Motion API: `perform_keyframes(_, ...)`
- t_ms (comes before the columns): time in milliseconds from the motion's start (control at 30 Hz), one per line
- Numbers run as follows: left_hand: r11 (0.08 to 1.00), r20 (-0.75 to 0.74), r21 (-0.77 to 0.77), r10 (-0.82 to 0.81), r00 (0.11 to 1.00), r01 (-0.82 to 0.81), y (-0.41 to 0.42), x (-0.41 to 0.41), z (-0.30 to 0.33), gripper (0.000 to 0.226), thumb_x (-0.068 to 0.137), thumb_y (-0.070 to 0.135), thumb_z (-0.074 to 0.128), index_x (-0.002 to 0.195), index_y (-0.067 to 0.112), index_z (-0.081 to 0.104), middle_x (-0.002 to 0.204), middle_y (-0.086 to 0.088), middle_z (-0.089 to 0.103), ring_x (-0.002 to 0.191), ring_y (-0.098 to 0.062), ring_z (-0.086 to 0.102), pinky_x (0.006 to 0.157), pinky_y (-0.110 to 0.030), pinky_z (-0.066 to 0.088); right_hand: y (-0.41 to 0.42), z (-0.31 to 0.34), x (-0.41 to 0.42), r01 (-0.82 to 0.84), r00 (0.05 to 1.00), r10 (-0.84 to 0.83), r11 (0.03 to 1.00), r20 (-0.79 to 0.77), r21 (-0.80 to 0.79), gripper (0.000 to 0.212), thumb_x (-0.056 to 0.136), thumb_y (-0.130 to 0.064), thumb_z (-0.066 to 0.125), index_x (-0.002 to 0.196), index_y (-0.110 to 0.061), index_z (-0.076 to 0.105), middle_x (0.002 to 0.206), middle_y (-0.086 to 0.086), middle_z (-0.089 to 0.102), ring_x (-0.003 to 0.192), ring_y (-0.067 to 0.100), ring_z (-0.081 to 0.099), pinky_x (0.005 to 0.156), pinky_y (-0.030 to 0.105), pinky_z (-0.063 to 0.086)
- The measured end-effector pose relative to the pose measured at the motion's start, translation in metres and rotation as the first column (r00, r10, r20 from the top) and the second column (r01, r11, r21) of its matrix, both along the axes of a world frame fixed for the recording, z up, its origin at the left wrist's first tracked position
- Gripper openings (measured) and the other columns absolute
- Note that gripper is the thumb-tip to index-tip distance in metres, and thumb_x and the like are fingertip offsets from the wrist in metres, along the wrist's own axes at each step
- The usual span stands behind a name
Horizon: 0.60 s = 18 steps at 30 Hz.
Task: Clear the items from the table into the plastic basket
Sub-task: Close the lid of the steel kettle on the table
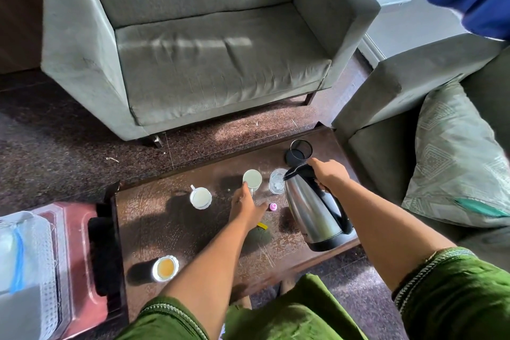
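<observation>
Kettle (314, 210) tilted, top leaning away, held by right hand (329, 174)

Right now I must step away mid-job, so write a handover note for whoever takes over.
Right hand grips the steel kettle by its handle, lifted and tilted over the table.
Left hand reaches, fingers touching the white mug.
Still on the table: second white cup, glass, black mesh cup, tea cup, pink cap.
The basket is at left; its contents are unclear.

head | looks steeply down, forward | close over table (193, 232) | armchair (209, 44) beyond
</observation>
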<state>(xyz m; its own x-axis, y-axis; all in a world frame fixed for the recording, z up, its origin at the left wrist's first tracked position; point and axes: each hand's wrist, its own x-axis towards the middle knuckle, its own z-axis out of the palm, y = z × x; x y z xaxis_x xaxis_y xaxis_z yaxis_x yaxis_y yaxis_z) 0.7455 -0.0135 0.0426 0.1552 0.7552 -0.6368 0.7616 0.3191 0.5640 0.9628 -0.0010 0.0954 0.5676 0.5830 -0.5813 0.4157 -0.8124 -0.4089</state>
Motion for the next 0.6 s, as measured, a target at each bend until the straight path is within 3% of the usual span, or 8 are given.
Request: perform_keyframes(600,1.000,-0.008,-0.005,-0.007,1.000,0.007,0.0016,0.0011,-0.0069,0.086,0.089,0.043,0.060,0.152,0.022,0.005,0.158,-0.002,0.016,0.144,-0.024,0.022,0.111,-0.040,0.032,-0.0040,-0.0012,0.0024,-0.017,1.000,0.017,1.000,-0.004,-0.012,0.052,0.083,-0.046,0.045,0.055,-0.005,0.059,0.048,0.009,0.057,0.043,0.025,0.052,0.051,0.026,0.043)
